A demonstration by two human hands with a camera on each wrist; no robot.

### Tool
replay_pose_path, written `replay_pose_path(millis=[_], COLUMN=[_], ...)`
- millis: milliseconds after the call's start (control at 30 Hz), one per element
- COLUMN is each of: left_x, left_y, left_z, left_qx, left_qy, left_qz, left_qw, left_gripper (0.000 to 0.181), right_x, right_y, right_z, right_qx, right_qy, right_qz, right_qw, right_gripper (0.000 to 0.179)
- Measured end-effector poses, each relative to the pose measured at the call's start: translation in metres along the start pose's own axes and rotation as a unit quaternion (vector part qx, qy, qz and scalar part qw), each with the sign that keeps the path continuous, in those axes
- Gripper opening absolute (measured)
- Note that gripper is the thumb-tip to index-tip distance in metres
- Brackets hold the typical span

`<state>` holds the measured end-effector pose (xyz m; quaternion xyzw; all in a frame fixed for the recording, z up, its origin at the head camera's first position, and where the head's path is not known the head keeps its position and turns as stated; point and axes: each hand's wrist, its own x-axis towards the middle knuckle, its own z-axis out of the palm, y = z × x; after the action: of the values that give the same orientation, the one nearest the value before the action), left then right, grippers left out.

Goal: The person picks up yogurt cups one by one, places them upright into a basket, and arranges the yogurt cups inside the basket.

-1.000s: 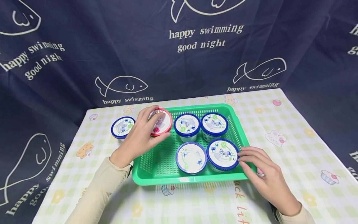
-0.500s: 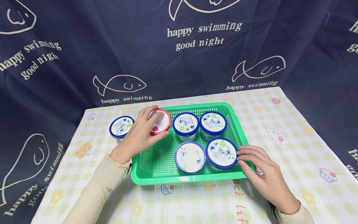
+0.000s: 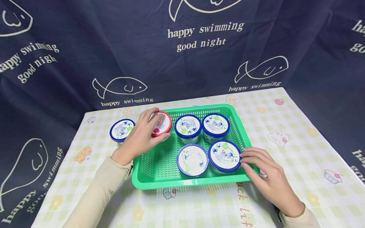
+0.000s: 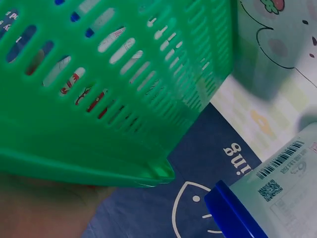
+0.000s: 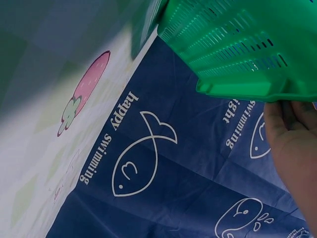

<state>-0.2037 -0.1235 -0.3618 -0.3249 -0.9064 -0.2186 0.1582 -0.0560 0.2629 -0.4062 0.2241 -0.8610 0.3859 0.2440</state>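
A green plastic basket (image 3: 163, 183) stands on the table. My left hand (image 3: 138, 137) reaches over its left side and holds a red-lidded tub (image 3: 163, 126) by the lid, thumb at the front and fingers across the top, at the back left corner. Inside the basket are blue-lidded tubs with blueberry pictures: a back left one (image 3: 188, 126), a back right one (image 3: 215, 125), a front left one (image 3: 192, 160) and a front right one (image 3: 224, 155). My right hand (image 3: 269, 179) lies over the right rim, fingertips right at the front right tub's lid.
Another blue-lidded tub (image 3: 122, 129) stands on the table outside the basket, behind my left wrist. A checked tablecloth (image 3: 308, 164) with cartoon prints covers the table. A dark blue curtain (image 3: 199, 69) with fish drawings hangs behind it.
The head view has shifted slightly. Both hands, the basket and the tubs keep nearly the same places.
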Motion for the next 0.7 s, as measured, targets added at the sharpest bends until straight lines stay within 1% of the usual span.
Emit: replay_pose_path(millis=[300, 433, 700], left_x=[0.000, 0.001, 0.001], left_y=[-0.006, -0.007, -0.009], left_z=[0.004, 0.006, 0.011], left_qx=[-0.001, -0.005, -0.007], left_qy=[-0.009, -0.011, -0.028], left_qz=[-0.007, -0.004, 0.001], left_qw=[0.9999, 0.9999, 0.9996], left_gripper=[0.056, 0.056, 0.058], right_x=[0.000, -0.001, 0.000], right_y=[0.000, 0.001, 0.000], right_z=[0.001, 0.001, 0.000], right_qx=[-0.002, -0.002, 0.000], right_qy=[0.000, 0.001, -0.002], right_qz=[0.003, 0.002, 0.002], right_qw=[1.0000, 1.0000, 1.0000], right_gripper=[0.027, 0.026, 0.025])
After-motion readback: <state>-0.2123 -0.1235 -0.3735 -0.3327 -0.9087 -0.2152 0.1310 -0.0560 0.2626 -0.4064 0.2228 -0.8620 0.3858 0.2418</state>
